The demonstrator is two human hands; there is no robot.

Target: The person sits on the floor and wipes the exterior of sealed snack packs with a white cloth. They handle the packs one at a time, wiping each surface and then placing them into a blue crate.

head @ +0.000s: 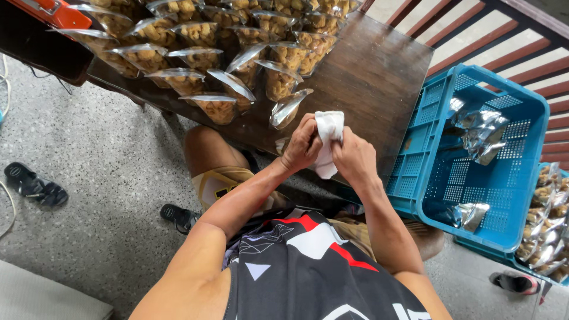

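A white cloth (328, 133) is bunched between both my hands above the near edge of a dark wooden table (370, 77). My left hand (301, 145) grips it from the left, fingers curled over its top. On the right side of the cloth, my right hand (354, 159) is closed around the hanging part. Several clear pouches filled with golden snacks (201, 56) stand in rows on the far part of the table. One pouch (287, 109) lies closest to my hands.
A blue plastic crate (504, 189) stands at the right with a few silvery pouches (481, 133) inside. More filled pouches (548, 219) lie in a second crate at the far right. Sandals (35, 185) lie on the speckled floor. A wooden railing (521, 41) runs behind the crate.
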